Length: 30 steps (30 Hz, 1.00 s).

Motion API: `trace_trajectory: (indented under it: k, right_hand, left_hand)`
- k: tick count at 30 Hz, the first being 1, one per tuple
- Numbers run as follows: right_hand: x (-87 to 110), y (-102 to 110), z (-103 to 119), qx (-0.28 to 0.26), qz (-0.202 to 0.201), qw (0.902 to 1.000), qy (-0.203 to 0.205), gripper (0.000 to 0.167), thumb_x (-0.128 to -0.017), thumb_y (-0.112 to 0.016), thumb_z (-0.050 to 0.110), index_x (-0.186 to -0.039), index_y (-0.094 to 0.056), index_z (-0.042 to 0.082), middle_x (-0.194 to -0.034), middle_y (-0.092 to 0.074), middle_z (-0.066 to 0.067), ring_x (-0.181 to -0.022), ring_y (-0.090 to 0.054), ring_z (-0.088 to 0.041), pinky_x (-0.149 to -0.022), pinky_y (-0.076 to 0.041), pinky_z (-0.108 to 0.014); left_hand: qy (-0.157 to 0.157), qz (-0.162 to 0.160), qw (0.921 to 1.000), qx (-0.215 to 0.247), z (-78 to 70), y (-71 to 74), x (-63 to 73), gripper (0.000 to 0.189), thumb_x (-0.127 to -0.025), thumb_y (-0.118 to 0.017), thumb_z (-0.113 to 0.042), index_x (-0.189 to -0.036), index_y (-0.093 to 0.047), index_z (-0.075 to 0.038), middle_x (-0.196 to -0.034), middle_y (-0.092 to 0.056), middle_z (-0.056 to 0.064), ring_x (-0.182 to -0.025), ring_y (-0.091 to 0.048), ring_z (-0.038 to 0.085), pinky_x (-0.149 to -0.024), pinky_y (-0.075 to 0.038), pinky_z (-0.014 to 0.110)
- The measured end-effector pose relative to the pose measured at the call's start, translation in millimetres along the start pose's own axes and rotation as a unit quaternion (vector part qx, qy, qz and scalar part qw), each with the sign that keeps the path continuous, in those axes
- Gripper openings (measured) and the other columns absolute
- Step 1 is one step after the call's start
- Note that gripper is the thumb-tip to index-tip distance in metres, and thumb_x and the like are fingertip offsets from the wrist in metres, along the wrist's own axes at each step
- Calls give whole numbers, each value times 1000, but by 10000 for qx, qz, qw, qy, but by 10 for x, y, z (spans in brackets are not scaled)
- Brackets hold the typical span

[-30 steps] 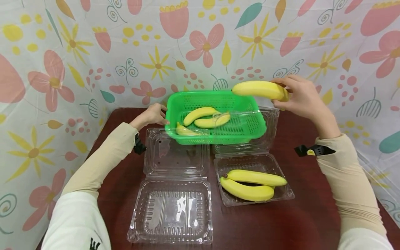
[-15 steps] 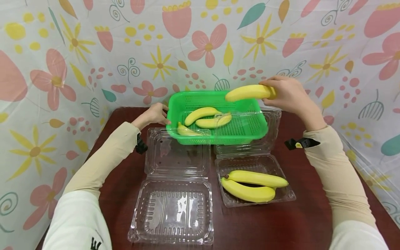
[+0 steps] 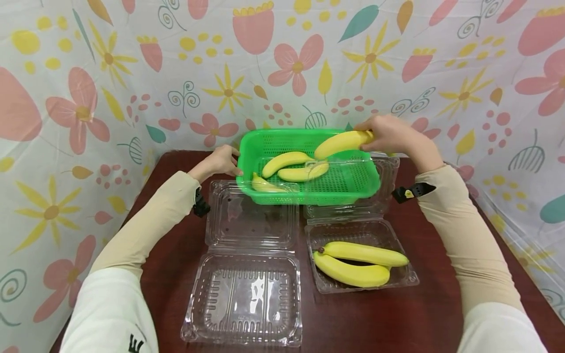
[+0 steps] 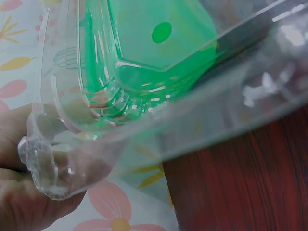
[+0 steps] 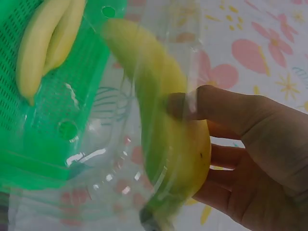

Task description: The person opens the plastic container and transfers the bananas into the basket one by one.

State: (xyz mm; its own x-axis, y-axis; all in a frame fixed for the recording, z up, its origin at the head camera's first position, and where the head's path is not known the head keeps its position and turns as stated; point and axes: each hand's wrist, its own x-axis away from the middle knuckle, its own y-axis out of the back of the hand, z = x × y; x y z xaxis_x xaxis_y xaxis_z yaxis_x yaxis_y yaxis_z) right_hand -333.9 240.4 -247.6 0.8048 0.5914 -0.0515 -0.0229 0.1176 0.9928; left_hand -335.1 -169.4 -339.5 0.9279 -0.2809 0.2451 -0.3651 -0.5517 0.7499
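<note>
My right hand (image 3: 388, 133) grips a yellow banana (image 3: 342, 143) by one end, tilted over the right part of the green plastic basket (image 3: 260, 198). In the right wrist view the thumb lies along one side of this banana (image 5: 154, 91), with the fingers behind it. My left hand (image 3: 220, 161) holds the basket's left rim; the left wrist view shows that hand (image 4: 29, 192) partly through a clear lid. Inside the basket, a banana (image 3: 287, 161) lies behind another banana (image 3: 293, 174), and a third banana (image 3: 265, 185) sits at the front left.
In front of the basket, two clear clamshell boxes stand with lids raised. The right box (image 3: 318, 285) holds two bananas (image 3: 353, 273); the left box (image 3: 240, 294) holds nothing. Their lids (image 3: 251, 225) overlap the basket's front. A flowered cloth (image 3: 291, 59) surrounds the dark red table (image 3: 353, 323).
My right hand has moved left and down with the banana, from beyond the basket's right side to over it. The left hand stays at the basket's rim.
</note>
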Motion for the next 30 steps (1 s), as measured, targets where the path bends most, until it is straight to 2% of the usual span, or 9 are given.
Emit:
trace_trajectory:
  k: [2,6,9,13,18,24,30]
  right_hand:
    - [-28,-25,-1,-17,178,9998,-55,36,-79,-70,9,-115,-69,3,-85,-67,-11,-61,-49,-20,-59,-41,-32]
    - [-77,-65,16,110,550,9983,-165,40,-78,-71,10,-116,-69,-1,-100,-70,-18,-74,-59,-24,-67,-48,-39]
    - [-108,-77,52,161,842,9960,-260,45,-78,-71,9,-121,-65,-4,-113,-67,-23,-82,-59,-25,-70,-47,-39]
    - [-133,-92,99,61,1079,9937,-293,45,-80,-70,6,-123,-64,-4,-118,-65,-24,-83,-60,-25,-68,-46,-35]
    - [-151,-128,112,-82,981,9950,-142,45,-80,-73,6,-123,-64,-3,-115,-68,-23,-90,-66,-29,-74,-55,-41]
    - [-173,-138,137,-159,953,9953,-64,46,-80,-73,4,-125,-63,-1,-115,-67,-23,-94,-66,-32,-75,-55,-42]
    - [-176,-115,156,-500,603,9969,-42,46,-86,-62,-2,-132,-56,-1,-127,-60,-27,-104,-66,-40,-84,-56,-48]
  left_hand:
    - [4,22,10000,35,-2,-10,-7,71,-85,-72,-5,-144,-35,9,-128,-57,32,-108,-65,36,-86,-57,39]
    - [36,83,9999,89,-6,-26,-11,72,-85,-72,-5,-145,-35,8,-129,-56,32,-109,-65,36,-87,-57,39]
    - [33,74,9999,104,-6,-25,-11,72,-85,-72,-4,-145,-35,9,-129,-56,32,-108,-65,36,-88,-56,40]
    - [7,47,10000,80,-2,-14,-4,71,-86,-72,-5,-145,-35,9,-128,-57,32,-109,-65,37,-89,-56,42]
    - [26,62,9999,117,-4,-3,15,72,-86,-72,-5,-145,-34,9,-129,-55,32,-109,-64,37,-88,-56,41]
    - [57,53,9997,238,-6,-2,9,72,-86,-71,-3,-146,-33,8,-131,-54,33,-111,-63,37,-85,-58,37]
    - [98,121,9990,417,4,-11,2,72,-86,-70,-1,-146,-32,8,-135,-50,33,-119,-58,39,-86,-57,36]
